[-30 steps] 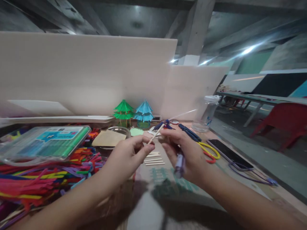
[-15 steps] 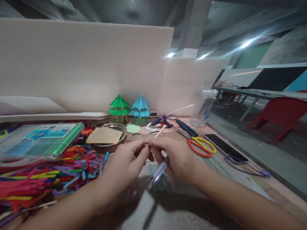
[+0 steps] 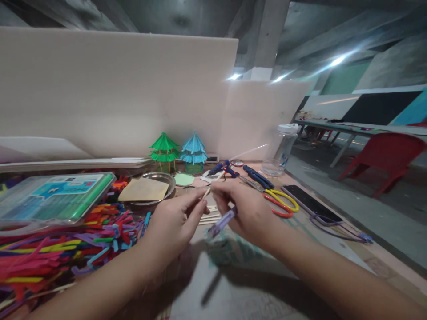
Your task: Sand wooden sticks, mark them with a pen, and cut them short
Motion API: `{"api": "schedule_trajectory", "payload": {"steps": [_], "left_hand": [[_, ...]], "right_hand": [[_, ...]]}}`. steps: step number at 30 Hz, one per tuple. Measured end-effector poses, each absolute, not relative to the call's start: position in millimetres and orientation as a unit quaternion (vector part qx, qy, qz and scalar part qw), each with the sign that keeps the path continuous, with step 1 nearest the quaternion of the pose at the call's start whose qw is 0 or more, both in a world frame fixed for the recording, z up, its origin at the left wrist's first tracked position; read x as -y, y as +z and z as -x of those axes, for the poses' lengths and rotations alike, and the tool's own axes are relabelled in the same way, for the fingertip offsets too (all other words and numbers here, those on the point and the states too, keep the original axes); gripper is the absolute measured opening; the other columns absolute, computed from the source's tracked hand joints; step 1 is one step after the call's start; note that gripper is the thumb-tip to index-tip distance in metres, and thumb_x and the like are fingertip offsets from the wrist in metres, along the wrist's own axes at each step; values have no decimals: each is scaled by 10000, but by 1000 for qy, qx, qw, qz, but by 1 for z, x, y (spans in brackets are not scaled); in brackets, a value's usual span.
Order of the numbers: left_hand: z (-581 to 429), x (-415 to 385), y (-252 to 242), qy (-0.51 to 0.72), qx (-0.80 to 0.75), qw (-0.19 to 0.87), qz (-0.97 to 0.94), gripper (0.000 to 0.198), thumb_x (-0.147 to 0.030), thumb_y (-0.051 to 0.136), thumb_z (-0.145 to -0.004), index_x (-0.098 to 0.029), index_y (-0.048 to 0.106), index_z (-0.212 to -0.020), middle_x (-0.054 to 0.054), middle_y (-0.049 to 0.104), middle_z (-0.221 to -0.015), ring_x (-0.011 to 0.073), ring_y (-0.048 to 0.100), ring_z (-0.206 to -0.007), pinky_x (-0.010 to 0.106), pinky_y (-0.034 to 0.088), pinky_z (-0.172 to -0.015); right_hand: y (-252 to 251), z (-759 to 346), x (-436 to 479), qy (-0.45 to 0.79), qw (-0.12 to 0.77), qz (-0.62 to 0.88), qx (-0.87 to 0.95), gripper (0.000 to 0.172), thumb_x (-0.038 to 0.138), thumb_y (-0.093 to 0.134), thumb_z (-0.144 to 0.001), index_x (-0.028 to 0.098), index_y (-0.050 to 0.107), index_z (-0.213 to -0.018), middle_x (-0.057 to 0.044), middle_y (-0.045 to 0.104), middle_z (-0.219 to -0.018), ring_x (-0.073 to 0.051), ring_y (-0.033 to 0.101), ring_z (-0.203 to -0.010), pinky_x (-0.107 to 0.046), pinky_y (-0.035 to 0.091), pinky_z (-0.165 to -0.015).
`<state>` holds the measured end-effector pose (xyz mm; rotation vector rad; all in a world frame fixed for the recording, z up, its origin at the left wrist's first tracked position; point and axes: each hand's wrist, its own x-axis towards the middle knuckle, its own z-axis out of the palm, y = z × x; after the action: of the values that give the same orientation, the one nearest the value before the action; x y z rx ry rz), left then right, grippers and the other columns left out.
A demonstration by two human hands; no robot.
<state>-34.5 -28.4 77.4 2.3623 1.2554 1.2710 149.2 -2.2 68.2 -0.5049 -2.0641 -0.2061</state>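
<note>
My left hand [image 3: 176, 222] is closed in a pinch on a thin wooden stick [image 3: 207, 193], which slants away from me. Close beside it, my right hand [image 3: 245, 211] has its fingertips near the same stick; whether they touch it I cannot tell. A purple see-through pen [image 3: 223, 221] is held in the right hand, its lower end sticking out toward me. Beneath and between the hands, several pale wooden sticks [image 3: 208, 218] lie side by side on the table, partly hidden by the fingers.
Colourful pipe cleaners [image 3: 43, 258] and a plastic marker case [image 3: 56, 198] crowd the left. Green [image 3: 164, 149] and blue [image 3: 194, 151] paper-roofed models stand behind. A glue gun [image 3: 222, 167], scissors [image 3: 280, 202], blue-handled cutter [image 3: 258, 177], phone [image 3: 312, 204] and clear bottle [image 3: 276, 153] lie or stand rightward.
My hands have shifted slightly, and the fingertips are a little further apart. More of the sticks on the table shows. The pen has turned in my right hand, its lower end rising.
</note>
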Motion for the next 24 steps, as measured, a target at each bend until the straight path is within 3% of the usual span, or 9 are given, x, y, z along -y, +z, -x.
{"api": "schedule_trajectory", "payload": {"steps": [3,7,15,18,21,24], "left_hand": [[35,28,76,422,-417,63,-802,286,-235,496,-883,-201,736,-1035,20,763,-804,150,682,-671,222,504,-615],[35,27,74,430,-432,100,-787,315,-293,509,-901,-197,714,-1120,48,778,-904,170,702,-736,237,522,-642],[33,33,75,413,-460,176,-766,304,-353,503,-908,-234,726,-1077,30,766,-882,174,686,-765,245,513,-673],[30,35,77,415,-430,213,-773,268,-295,491,-900,-201,734,-962,16,734,-778,158,651,-700,236,497,-635],[29,35,78,421,-429,258,-756,295,-329,491,-911,-184,718,-1031,24,731,-787,150,630,-659,232,481,-589],[29,35,78,424,-429,283,-746,301,-341,498,-910,-186,714,-1052,32,737,-814,144,627,-655,228,474,-581]], "right_hand": [[70,-148,4,-83,465,178,863,267,65,456,-868,166,539,-1100,-30,674,-799,-142,620,-709,-241,495,-649],[71,-147,3,-114,492,207,838,237,72,475,-876,164,533,-1086,-27,662,-781,-147,616,-699,-252,496,-668],[72,-148,4,-103,492,200,841,229,79,465,-861,180,527,-1057,4,614,-717,-131,543,-611,-242,450,-611],[74,-147,6,-60,462,189,864,154,80,467,-849,189,536,-933,15,585,-673,-126,512,-586,-242,427,-595],[74,-148,5,-44,480,201,853,140,75,467,-841,206,504,-809,27,544,-643,-121,487,-574,-235,400,-570],[72,-148,4,-36,477,217,851,165,51,470,-791,202,527,-829,24,558,-657,-127,495,-592,-240,399,-582]]}}
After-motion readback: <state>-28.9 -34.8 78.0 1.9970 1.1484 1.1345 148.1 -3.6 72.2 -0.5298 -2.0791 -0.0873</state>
